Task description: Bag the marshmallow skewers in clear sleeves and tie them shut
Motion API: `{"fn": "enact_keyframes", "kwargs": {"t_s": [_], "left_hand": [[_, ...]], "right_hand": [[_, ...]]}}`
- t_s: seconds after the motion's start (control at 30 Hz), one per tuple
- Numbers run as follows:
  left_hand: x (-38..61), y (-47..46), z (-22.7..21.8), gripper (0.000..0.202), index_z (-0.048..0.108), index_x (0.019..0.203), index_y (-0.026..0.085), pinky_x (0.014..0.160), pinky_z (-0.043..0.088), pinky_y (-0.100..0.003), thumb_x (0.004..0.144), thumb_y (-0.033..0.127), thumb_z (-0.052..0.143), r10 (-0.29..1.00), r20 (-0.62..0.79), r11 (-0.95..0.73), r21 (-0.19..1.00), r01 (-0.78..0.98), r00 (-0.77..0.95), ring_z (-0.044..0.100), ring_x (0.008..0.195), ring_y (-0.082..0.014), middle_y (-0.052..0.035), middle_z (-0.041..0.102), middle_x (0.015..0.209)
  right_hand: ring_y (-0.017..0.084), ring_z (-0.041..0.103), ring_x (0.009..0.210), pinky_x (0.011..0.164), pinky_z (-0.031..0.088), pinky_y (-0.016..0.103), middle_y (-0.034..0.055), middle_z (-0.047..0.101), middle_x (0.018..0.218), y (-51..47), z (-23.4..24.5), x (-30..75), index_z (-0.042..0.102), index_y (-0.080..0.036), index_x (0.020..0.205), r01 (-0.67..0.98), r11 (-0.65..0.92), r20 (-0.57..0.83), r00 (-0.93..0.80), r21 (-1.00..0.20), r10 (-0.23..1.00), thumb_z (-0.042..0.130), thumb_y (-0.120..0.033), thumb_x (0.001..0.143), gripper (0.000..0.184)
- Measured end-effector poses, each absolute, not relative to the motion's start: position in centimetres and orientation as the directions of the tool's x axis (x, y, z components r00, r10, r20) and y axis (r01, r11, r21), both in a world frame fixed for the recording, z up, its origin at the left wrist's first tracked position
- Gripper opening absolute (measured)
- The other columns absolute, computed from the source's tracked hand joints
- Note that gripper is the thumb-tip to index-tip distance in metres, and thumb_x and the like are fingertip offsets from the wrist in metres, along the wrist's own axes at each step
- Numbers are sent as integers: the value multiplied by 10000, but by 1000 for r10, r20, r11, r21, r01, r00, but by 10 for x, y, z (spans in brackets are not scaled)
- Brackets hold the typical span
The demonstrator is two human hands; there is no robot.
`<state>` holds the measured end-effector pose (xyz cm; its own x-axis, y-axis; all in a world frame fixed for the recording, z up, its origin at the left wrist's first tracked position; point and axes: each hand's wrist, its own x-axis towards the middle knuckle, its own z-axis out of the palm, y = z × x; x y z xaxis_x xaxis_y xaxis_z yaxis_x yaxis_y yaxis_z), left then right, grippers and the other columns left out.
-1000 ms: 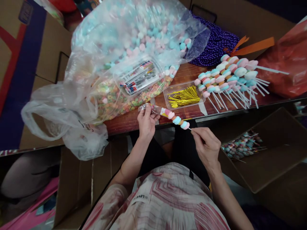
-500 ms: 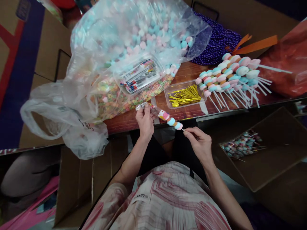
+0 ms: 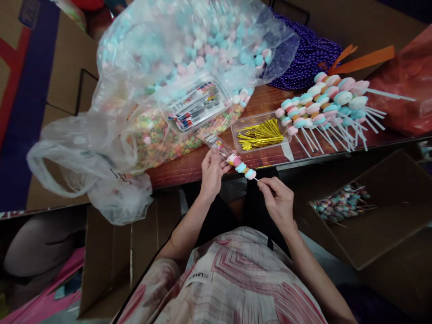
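Marshmallow skewer [image 3: 243, 168], pastel, half-sleeved

Candy bags [image 3: 175, 76] crowd left — bare table strip [image 3: 189, 168] free before tie tray [image 3: 259, 132].

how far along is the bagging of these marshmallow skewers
Done: a cardboard box at lower right holds what look like wrapped skewers. In hand: the left hand holds a clear sleeve with one skewer part way in, the right hand pinching its stick. Left: a pile of bare skewers lies on the table, beside a tray of gold twist ties.
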<state>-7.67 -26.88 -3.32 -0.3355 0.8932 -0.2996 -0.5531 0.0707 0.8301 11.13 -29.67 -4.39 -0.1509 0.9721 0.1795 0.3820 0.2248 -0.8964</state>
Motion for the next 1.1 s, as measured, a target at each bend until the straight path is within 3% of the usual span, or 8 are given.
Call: {"fn": "enact_keyframes", "kwargs": {"t_s": [0.17, 0.33, 0.43, 0.7, 0.87, 0.97, 1.1], "left_hand": [[-80, -273, -31, 456, 639, 930, 171, 745, 599, -300, 706, 512, 845, 911, -332, 171, 842, -511, -242, 774, 825, -215, -87, 795, 931], [-94, -270, -31, 429, 634, 935, 162, 771, 586, -296, 749, 502, 818, 905, -417, 320, 799, -509, -87, 773, 870, -212, -131, 801, 978], [-93, -270, -32, 430, 643, 954, 162, 830, 582, -315, 750, 497, 820, 913, -397, 299, 807, -509, -92, 772, 928, -224, -135, 799, 1014], [-88, -274, -33, 472, 654, 1004, 158, 981, 559, -427, 727, 490, 843, 921, -372, 257, 798, -546, -111, 759, 1018, -267, -124, 800, 1006], [-89, -273, -30, 389, 642, 980, 161, 1019, 539, -438, 785, 452, 809, 931, -348, 210, 758, -618, -110, 746, 1069, -272, -127, 792, 1041], [-85, -272, -30, 356, 632, 956, 169, 1010, 542, -425, 780, 412, 823, 926, -354, 196, 748, -634, -131, 736, 1098, -278, -119, 792, 1032], [-78, -273, -30, 307, 628, 953, 171, 991, 547, -409, 808, 376, 805, 912, -389, 213, 717, -664, -128, 721, 1136, -288, -118, 789, 1046]], "right_hand": [[143, 570, 650, 641, 458, 286, 28, 637, 776, -295, -43, 110, 688, -209, 926, 456, 378, 284, -261, -806, 922, 544, -225, 984, 157], [104, 514, 537, 566, 413, 240, -38, 552, 637, -291, -36, 116, 657, -212, 922, 475, 280, 152, -291, -834, 945, 535, -235, 990, 142], [98, 495, 515, 550, 393, 230, -51, 511, 603, -292, -35, 114, 645, -210, 913, 510, 281, 140, -297, -813, 945, 526, -231, 992, 144], [123, 596, 637, 639, 430, 235, 24, 648, 726, -296, -47, 99, 655, -197, 903, 570, 499, 313, -397, -652, 863, 455, -170, 1003, 224], [131, 572, 618, 619, 418, 242, 28, 630, 708, -295, -47, 95, 669, -205, 896, 578, 459, 293, -361, -674, 885, 466, -200, 997, 227], [125, 502, 564, 584, 383, 250, 13, 564, 635, -294, -43, 94, 640, -215, 790, 587, 439, 251, -376, -680, 892, 451, -234, 995, 279], [113, 460, 545, 573, 374, 253, -16, 519, 611, -296, -37, 89, 612, -217, 811, 461, 247, 101, -319, -852, 942, 485, -305, 982, 230]]}}
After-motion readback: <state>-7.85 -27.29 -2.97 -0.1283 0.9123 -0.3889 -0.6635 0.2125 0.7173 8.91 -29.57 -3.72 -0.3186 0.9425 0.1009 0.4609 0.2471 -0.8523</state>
